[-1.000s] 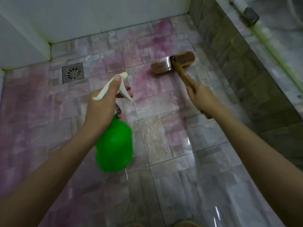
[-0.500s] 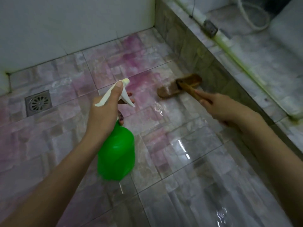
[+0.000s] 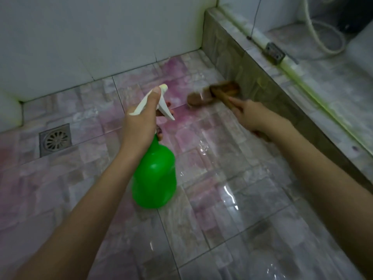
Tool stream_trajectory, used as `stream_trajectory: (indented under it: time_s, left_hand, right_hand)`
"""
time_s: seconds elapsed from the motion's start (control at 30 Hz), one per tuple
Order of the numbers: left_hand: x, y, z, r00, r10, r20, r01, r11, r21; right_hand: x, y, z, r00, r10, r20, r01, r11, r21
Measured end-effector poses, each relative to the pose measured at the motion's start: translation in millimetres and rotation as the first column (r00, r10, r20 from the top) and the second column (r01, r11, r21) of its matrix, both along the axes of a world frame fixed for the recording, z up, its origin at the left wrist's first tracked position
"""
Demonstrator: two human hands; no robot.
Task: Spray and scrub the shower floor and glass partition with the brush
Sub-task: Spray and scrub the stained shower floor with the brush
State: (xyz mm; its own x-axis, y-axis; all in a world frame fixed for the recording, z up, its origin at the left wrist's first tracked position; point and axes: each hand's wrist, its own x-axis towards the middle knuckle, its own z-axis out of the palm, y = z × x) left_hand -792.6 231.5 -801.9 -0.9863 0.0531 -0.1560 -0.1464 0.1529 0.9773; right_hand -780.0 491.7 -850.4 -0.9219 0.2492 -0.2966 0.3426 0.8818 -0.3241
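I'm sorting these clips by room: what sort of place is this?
Very likely a bathroom shower area: a metal floor drain set in wet floor tiles, a raised tiled curb on the right with a hose coiled beyond it. The left hand grips a spray bottle, the right hand a brush.

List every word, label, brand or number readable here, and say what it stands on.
None can be read.
The green spray bottle shows no label on the side in view.
The brush is motion-blurred.
The floor drain and metal bracket show no legible marks.
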Motion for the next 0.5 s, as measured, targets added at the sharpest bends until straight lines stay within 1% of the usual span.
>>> stream_trajectory:
  time_s: [0.03,0.1,0.13,0.2,0.23,0.27,0.3,0.37,0.4,0.43,0.5]
  left_hand:
    - [-3,0,-2,1.000,0.008,0.002,-0.008,1.000,-0.013]
    - [-7,1,-4,1.000,0.015,-0.001,-0.015,0.998,-0.054]
    - [-10,1,-4,1.000,0.019,-0.005,-0.019,0.998,-0.063]
    - [-16,0,-6,1.000,0.024,0.001,-0.024,0.999,-0.022]
    - [-20,0,-6,1.000,0.029,0.009,-0.029,1.000,0.011]
    - [-23,1,-5,0.999,0.029,0.025,-0.029,0.999,0.023]
    - [-25,2,-7,0.999,0.022,0.037,-0.022,1.000,0.011]
    - [-25,4,-9,1.000,0.008,0.030,-0.008,1.000,0.015]
    - [-23,6,-8,1.000,0.010,0.021,-0.011,1.000,0.018]
    - [-23,5,-9,1.000,0.020,0.014,-0.020,1.000,0.009]
    - [-23,2,-9,1.000,0.025,0.010,-0.025,1.000,0.005]
  right_hand:
    - [-20,-2,-6,0.998,0.022,-0.059,-0.022,1.000,0.001]
    - [-51,1,-3,0.998,0.022,-0.055,-0.022,1.000,-0.004]
    - [-59,4,3,1.000,0.018,0.002,-0.018,1.000,0.011]
    - [-61,8,17,0.989,-0.014,0.148,0.009,0.999,0.039]
    - [-63,7,19,0.984,-0.038,0.172,0.030,0.998,0.051]
    - [-69,3,16,0.988,-0.048,0.145,0.040,0.998,0.053]
    - [-81,-1,7,0.996,-0.033,0.085,0.030,0.999,0.038]
    - [-105,-6,-10,0.999,0.041,-0.033,-0.040,0.999,0.006]
    - [-114,-4,-10,0.998,0.046,-0.031,-0.046,0.999,0.000]
    - [-121,-1,-4,0.999,0.050,0.003,-0.050,0.999,0.009]
    - [-119,9,24,0.983,0.054,0.177,-0.060,0.998,0.029]
